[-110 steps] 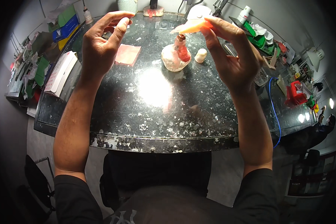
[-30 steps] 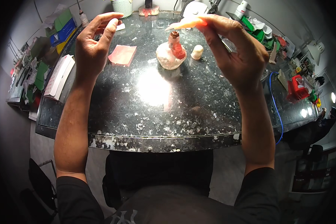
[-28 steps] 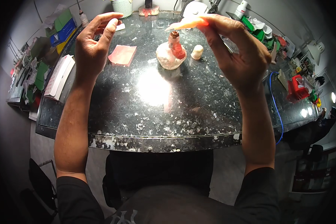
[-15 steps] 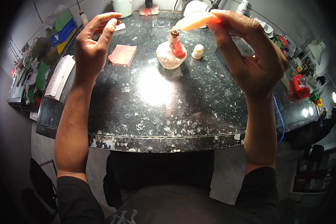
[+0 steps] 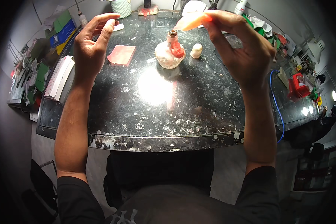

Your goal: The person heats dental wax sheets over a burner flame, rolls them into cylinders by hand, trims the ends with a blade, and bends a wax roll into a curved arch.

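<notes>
Right hand (image 5: 246,52) pinches an orange translucent sheet (image 5: 192,22) above a white booklet (image 5: 59,76).

Green basket (image 5: 122,5), top centre: upper part cut off by frame edge. Clutter on shelves, far left and right rim: blurred, unidentifiable. Orange piece (image 5: 192,22): near end hidden under right hand (image 5: 246,56) fingers.

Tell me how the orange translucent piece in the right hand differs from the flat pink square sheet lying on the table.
The orange translucent piece is pinched at the right hand's fingertips, raised above the dark speckled table; the flat pink square sheet lies on the tabletop, untouched. The piece is elongated and tapers toward its left end; the sheet is squarish. The piece glows bright orange; the sheet is duller pink. Both look thin and warm-coloured.
</notes>
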Available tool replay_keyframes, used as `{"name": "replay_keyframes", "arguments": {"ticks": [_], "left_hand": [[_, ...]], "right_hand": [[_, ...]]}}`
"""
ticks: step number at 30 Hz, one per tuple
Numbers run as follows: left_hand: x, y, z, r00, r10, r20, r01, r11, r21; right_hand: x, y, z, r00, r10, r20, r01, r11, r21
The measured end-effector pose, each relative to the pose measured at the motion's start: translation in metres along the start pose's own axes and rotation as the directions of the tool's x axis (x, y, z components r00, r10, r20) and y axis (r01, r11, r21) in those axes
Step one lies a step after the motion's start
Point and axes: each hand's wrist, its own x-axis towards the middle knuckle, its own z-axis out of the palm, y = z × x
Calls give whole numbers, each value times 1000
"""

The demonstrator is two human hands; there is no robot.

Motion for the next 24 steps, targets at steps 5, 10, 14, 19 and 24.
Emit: {"name": "replay_keyframes", "arguments": {"ticks": [5,10,14,19,24], "left_hand": [[0,-1,-1,1000,-7,-2,7,1000,3],[1,2,2,1000,-15,-9,15,1000,3],[0,1,1,1000,-15,-3,15,1000,8],[1,2,0,1000,-7,-10,7,1000,-10],[1,2,0,1000,-2,-17,2,1000,-1]], "right_hand": [[-10,11,13,1000,-18,12,18,1000,-13],[-9,14,20,999,-12,40,14,998,-53],[-11,23,37,991,-111,-79,112,994,11],[-15,21,38,994,-102,-31,102,995,-9],[-18,20,36,997,-19,71,24,998,-62]]}}
